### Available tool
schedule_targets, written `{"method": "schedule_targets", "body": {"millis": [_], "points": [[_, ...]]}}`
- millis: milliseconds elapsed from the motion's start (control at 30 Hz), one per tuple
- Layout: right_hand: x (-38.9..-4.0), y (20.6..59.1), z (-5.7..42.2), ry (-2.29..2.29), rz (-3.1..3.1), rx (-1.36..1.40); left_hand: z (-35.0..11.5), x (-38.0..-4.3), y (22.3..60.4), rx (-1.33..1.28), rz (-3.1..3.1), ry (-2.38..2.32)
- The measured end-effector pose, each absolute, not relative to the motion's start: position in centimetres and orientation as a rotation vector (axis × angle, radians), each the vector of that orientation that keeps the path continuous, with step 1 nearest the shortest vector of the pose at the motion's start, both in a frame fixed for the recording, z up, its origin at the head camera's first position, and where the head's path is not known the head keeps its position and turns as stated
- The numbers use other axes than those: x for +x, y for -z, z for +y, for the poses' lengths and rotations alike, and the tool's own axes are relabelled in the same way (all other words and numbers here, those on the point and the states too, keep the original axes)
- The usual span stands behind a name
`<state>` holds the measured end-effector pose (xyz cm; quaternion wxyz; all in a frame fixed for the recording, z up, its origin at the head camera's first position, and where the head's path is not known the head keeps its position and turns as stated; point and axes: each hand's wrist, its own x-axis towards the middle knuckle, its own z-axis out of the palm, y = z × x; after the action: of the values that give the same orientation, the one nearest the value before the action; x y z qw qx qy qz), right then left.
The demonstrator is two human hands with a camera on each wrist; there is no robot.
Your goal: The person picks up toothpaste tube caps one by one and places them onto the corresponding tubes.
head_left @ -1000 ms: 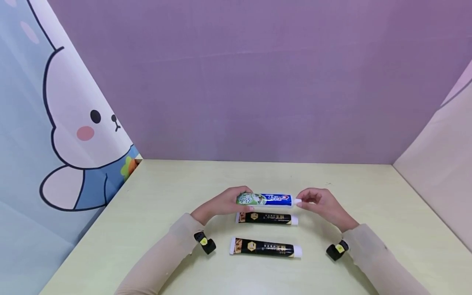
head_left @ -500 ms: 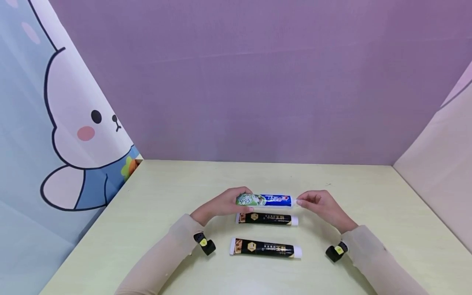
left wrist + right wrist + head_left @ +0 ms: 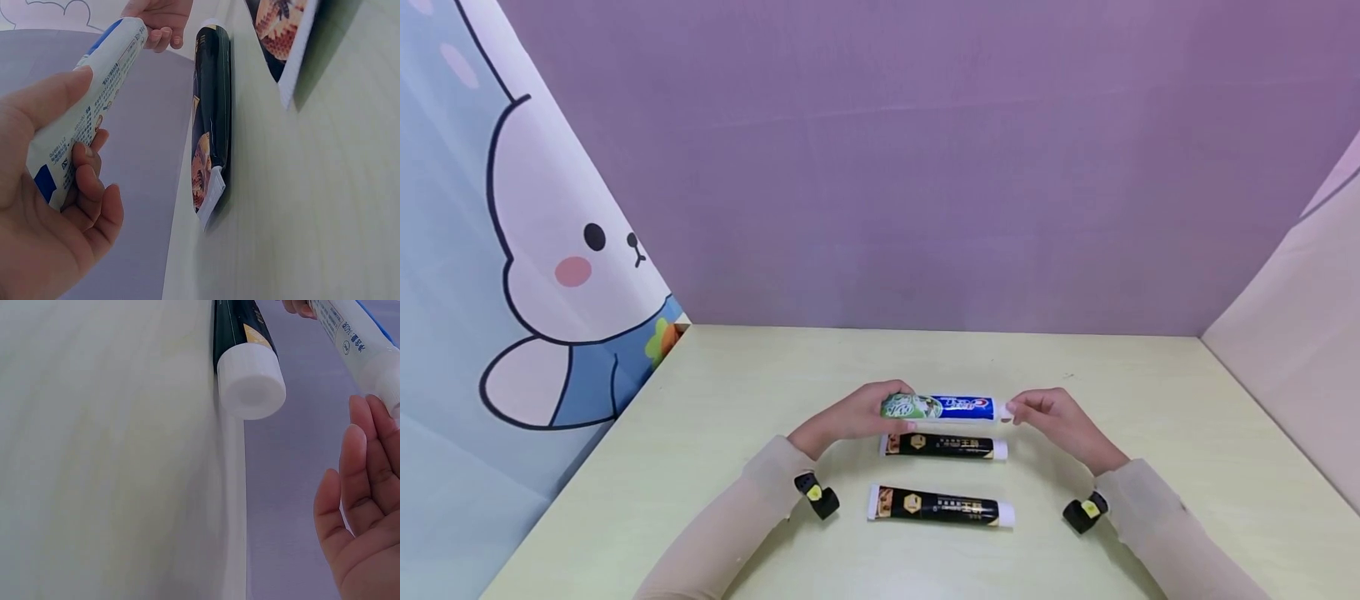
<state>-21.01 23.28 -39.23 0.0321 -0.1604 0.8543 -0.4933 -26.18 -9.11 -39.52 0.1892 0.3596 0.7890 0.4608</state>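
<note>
My left hand (image 3: 853,413) grips a blue, green and white toothpaste tube (image 3: 964,407) around its crimped end, thumb on one side and curled fingers on the other. The tube lies level, raised over the table in the left wrist view. Its white cap (image 3: 1003,412) points right, and my right hand (image 3: 1057,421) pinches it at the fingertips. In the right wrist view, the fingers (image 3: 357,447) reach up to that cap, and the thumb is out of frame. Just below the held tube, a black toothpaste tube (image 3: 943,445) with a white cap lies on the table.
A second black toothpaste tube (image 3: 940,505) lies nearer the front, its cap also to the right. The pale table (image 3: 760,358) ends at a purple backdrop (image 3: 880,183). A rabbit-print cloth (image 3: 572,250) hangs on the left.
The right hand's fingers have shifted slightly at the cap, first closing over it, then sitting a little farther right with more of the cap showing. The left hand and the tubes stay put.
</note>
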Motion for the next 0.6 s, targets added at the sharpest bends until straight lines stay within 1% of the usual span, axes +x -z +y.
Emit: {"method": "schedule_targets", "body": {"millis": [133,233,433,600], "points": [[-21.0,39.3,23.6,1.526,2.626,-0.500,-9.0,-26.2,39.5,1.010,2.226,-1.293],[-21.0,39.5,23.9,1.522,2.625,-0.555,-9.0,-26.0,39.3,1.012,2.229,-1.288],[-21.0,39.5,24.1,1.521,2.657,-0.728,-9.0,-24.8,37.3,1.017,2.208,-1.288],[-21.1,39.6,23.8,1.570,2.681,-0.790,-9.0,-24.1,36.2,1.020,2.214,-1.287]]}}
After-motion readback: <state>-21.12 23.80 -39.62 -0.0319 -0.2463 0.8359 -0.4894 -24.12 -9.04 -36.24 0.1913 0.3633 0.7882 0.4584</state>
